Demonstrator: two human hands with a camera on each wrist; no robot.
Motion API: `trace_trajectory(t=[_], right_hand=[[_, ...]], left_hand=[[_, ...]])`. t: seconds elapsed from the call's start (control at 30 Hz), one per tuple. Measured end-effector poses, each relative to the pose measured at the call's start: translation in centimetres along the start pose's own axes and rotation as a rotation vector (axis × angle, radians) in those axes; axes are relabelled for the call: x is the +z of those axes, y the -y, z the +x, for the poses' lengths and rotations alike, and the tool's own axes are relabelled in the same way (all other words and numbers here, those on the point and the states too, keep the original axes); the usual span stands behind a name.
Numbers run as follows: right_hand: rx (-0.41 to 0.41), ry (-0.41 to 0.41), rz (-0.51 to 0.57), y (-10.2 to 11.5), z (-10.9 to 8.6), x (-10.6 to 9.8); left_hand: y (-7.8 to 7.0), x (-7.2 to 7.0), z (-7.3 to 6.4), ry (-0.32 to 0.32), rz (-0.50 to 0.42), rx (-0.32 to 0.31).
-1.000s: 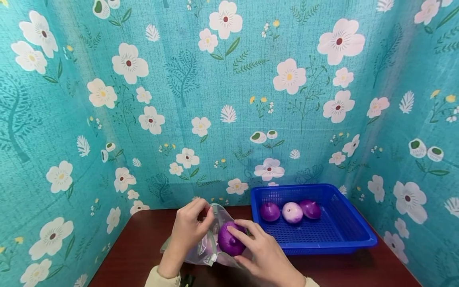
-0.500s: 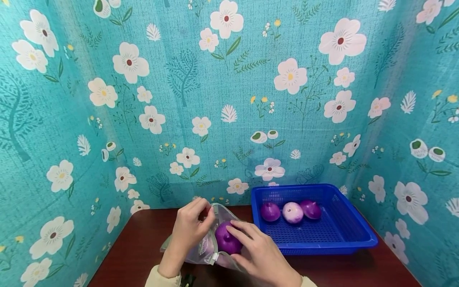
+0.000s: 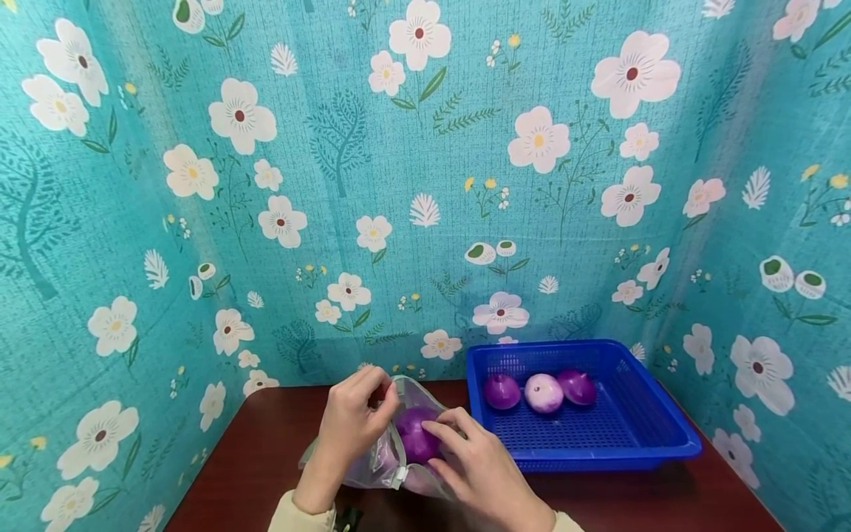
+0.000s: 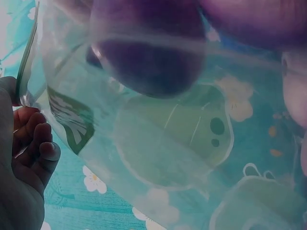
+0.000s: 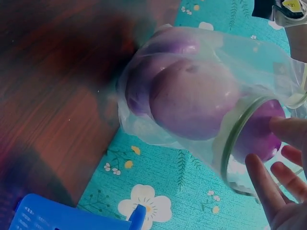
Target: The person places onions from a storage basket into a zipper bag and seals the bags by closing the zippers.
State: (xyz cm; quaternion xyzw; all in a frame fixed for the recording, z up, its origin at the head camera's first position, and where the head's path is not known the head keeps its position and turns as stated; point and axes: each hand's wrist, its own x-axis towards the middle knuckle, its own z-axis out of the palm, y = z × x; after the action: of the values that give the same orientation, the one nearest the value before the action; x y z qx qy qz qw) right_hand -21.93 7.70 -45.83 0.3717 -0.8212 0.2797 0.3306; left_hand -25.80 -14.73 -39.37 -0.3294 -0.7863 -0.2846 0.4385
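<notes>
A clear zip bag lies on the dark wooden table. My left hand pinches the bag's upper rim and holds its mouth apart. My right hand grips a purple onion that sits halfway inside the mouth. In the left wrist view the curled fingers sit beside the bag, and an onion shows through the film. The right wrist view shows another onion deep in the bag, the held onion at the rim, and my fingertips.
A blue plastic basket stands to the right of the bag with three purple onions along its far side. Teal flowered cloth walls off the table at the back and on both sides.
My right hand has pushed the purple onion leftward and deeper into the bag's mouth. The left hand has kept its pinch on the rim in the same place.
</notes>
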Motion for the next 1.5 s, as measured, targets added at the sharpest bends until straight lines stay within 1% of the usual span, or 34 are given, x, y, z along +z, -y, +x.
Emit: trace_trajectory(t=[0.1,0.17,0.3,0.37,0.43,0.67,0.87,0.97,1.07,1.23,1.27,1.33,1.4,1.5], right_hand=[[-0.032,0.005,0.004,0.1,-0.1,0.1],[-0.043,0.023,0.006,0.2,-0.3,0.2],[-0.031,0.084,0.016,0.3,-0.6,0.3],[-0.025,0.096,0.021,0.4,-0.7,0.3],[-0.035,0.09,0.016,0.5,-0.7,0.2],[-0.066,0.028,-0.008,0.4,-0.6,-0.1],[-0.076,0.008,-0.017,0.0,-0.5,-0.4],[-0.078,-0.014,-0.011,-0.3,-0.5,-0.7],[-0.066,-0.024,0.027,-0.6,-0.4,-1.3],[-0.016,-0.02,0.134,-1.6,0.2,-3.1],[0.01,-0.015,0.153,-2.0,0.3,-3.5],[0.081,0.003,0.194,-2.9,0.6,-4.5],[0.174,0.032,0.217,-4.0,0.9,-5.6],[0.331,0.087,0.206,-6.3,1.5,-7.3]], left_hand=[[0.0,0.0,-0.1,-0.006,-0.006,0.005],[0.0,0.1,-0.2,-0.008,-0.007,0.001],[-0.1,0.1,-0.4,-0.008,-0.008,-0.003],[-0.1,0.1,-0.4,-0.007,-0.007,-0.003],[-0.1,0.1,-0.5,-0.005,-0.007,-0.002],[0.0,0.1,-0.4,-0.002,-0.004,-0.011],[0.0,-0.1,-0.3,0.005,-0.002,0.0],[0.1,-0.2,-0.1,0.009,0.001,0.004],[0.1,-0.4,-0.1,0.012,0.008,0.002],[0.1,-0.5,-0.1,0.014,0.011,0.0],[0.1,-0.5,-0.1,0.013,0.011,0.002],[0.1,-0.5,-0.1,0.011,0.01,0.005],[0.2,-0.5,-0.1,0.009,0.006,0.009],[0.2,-0.5,-0.1,0.007,0.0,0.009]])
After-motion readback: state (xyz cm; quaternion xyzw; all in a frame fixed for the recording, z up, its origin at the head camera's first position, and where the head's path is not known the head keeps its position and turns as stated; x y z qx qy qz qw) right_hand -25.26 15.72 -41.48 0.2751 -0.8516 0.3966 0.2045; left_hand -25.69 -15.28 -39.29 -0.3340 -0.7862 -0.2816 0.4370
